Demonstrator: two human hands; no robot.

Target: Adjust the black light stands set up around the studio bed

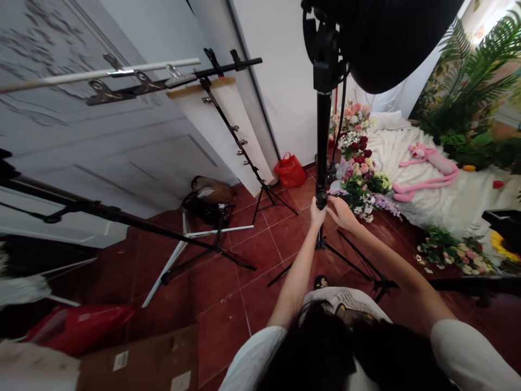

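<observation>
A black light stand (323,130) rises straight in front of me, with a large black lamp head (378,38) at its top. Around the pole, just under a collar, my left hand (318,213) is wrapped. My right hand (341,212) is at the same height on the other side, its fingers bent against the collar, where a knob may be hidden. The stand's legs (344,256) spread on the floor below my hands. A dark cable (342,119) hangs down beside the pole.
Another stand with clips (228,119) holds a white backdrop roll (240,125). A black tripod stand (122,217) crosses the left. Flowers (362,163) and a pink plush toy (431,163) on a white blanket lie right. A red bag (290,170) and cardboard box (142,361) stand on red tiles.
</observation>
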